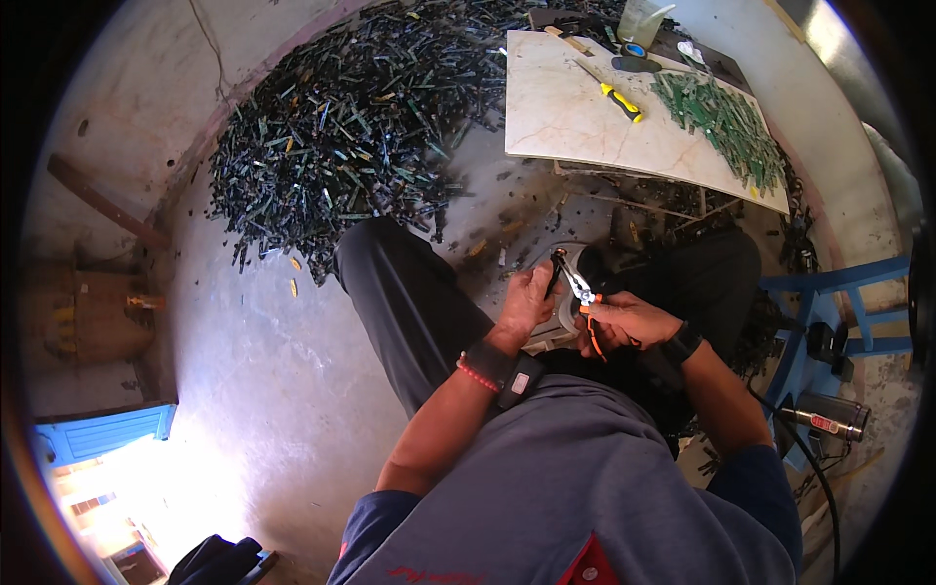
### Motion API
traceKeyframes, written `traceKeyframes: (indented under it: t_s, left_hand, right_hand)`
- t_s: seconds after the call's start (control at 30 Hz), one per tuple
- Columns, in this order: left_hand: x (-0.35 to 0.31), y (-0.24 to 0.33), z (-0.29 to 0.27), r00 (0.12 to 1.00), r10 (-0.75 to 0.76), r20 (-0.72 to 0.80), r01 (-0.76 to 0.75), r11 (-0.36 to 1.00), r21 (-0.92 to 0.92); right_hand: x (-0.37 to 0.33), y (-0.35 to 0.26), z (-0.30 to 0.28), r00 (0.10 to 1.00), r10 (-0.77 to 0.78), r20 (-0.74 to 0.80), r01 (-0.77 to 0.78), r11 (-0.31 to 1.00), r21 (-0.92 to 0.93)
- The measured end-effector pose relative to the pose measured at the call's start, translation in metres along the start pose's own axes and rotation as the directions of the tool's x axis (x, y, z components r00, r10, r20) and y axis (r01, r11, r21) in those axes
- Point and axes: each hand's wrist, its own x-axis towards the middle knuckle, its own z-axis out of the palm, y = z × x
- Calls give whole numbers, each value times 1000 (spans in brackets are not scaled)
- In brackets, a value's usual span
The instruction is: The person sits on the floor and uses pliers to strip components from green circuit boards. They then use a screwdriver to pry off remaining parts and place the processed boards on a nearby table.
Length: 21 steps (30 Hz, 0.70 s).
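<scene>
My right hand [632, 320] is closed around the orange handles of a pair of pliers [581, 291]. The metal jaws point up and left, towards my left hand. A small dark strip [555, 271] is pinched in the fingers of my left hand [527, 298], and the plier tips reach its upper end. Whether the jaws grip it is too small to tell. Both hands are between my knees, above a round grey object [573, 255] on the floor, partly hidden by the hands.
A large heap of dark strips [341, 146] covers the floor ahead left. On a pale board [556, 107] at front right lie a yellow-black screwdriver [622, 102], green strips [720, 122] and blue tape [634, 50]. A blue chair [829, 280] and a metal flask [829, 417] are at right.
</scene>
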Motion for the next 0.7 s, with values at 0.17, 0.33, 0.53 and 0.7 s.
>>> traceKeyframes:
  t_s: [0.17,0.33,0.53,0.7]
  left_hand:
    - [0,-1,-1,1000,12,12,-12,1000,21]
    - [1,-2,-1,1000,11,14,-12,999,32]
    - [0,-2,-1,1000,7,-4,-6,998,58]
    - [-2,-1,0,999,36,-5,-36,995,95]
  right_hand:
    - [-1,-3,3,1000,9,-13,-9,1000,-3]
    - [0,-1,0,1000,1,1,-1,999,37]
    - [1,6,3,1000,-9,0,9,988,155]
    - [1,5,9,1000,-7,-1,7,978,207]
